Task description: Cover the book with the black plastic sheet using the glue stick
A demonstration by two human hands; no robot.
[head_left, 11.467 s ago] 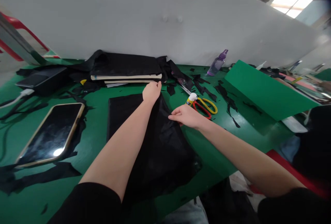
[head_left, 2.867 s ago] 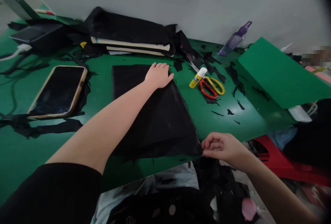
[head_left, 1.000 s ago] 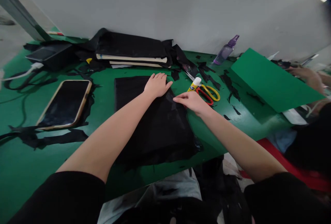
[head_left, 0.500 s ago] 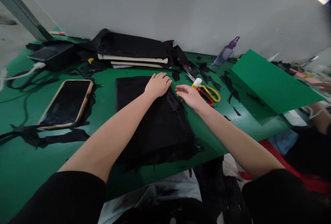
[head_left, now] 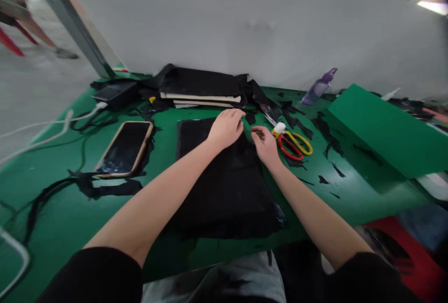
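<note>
A flat black fabric piece [head_left: 227, 195], roughly rectangular, lies on the green table in front of me. My left hand [head_left: 227, 128] rests on its upper part with the fingers stretched out, palm down. Just off the upper right edge of the fabric is my right hand [head_left: 265, 144], its fingers loosely curled and a small gap showing between thumb and forefinger. I see nothing held in it. Right beside it are scissors [head_left: 297, 144] with one red and one yellow handle, and a small white-capped container [head_left: 279, 129] lies against them.
Behind the fabric, a stack of black-covered boards [head_left: 203, 83] stands near the grey wall. A phone [head_left: 124, 149] and a black box with a white cable [head_left: 117, 94] are at left. At right are a purple bottle [head_left: 320, 87], black scraps [head_left: 329, 135] and a green board [head_left: 388, 130].
My right hand's fingers have curled in from a straighter pose. My left hand stays on the upper fabric. The whole view has turned left, so the table things appear farther right and lower.
</note>
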